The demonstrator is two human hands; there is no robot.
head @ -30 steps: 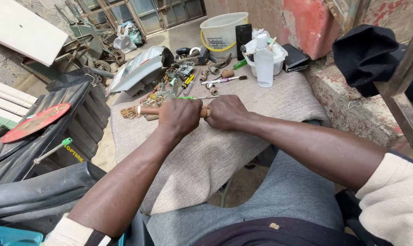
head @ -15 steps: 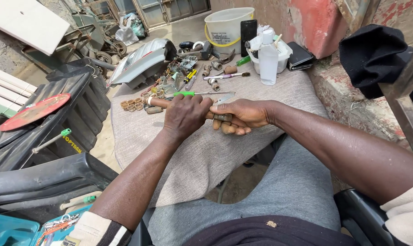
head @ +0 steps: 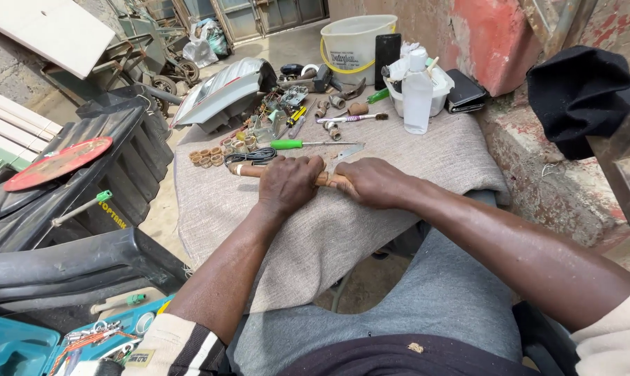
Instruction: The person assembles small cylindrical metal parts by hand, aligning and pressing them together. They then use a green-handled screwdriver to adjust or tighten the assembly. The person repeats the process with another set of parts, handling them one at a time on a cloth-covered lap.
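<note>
Far out to the left of the grip, a round red disc lies flat on a black ribbed plastic crate, and a green-capped tool leans against the crate's side. Below that, at the bottom corner, an open teal tool case shows loose bits inside.

Just left of the grip, a cluster of small brass rings sits on the grey cloth that covers the work surface. The copper pipe lies across this cloth, its pale-banded left end sticking out past the knuckles.

The left hand is clenched around the pipe's middle, fingers wrapped over the top. Touching it on the right, the right hand is also closed over the same pipe; only a short stretch of copper shows between the two fists, and the pipe's right end is hidden, so I cannot tell how far it runs under the palm.

Just beyond the grip, a green-handled screwdriver lies parallel to the pipe, with what looks like a flat metal blade beside its tip. Farther beyond and to the right stand a clear plastic bottle, a white bucket with a yellow handle, and a black wallet-like case. A dark cloth hangs at the far right.
</note>
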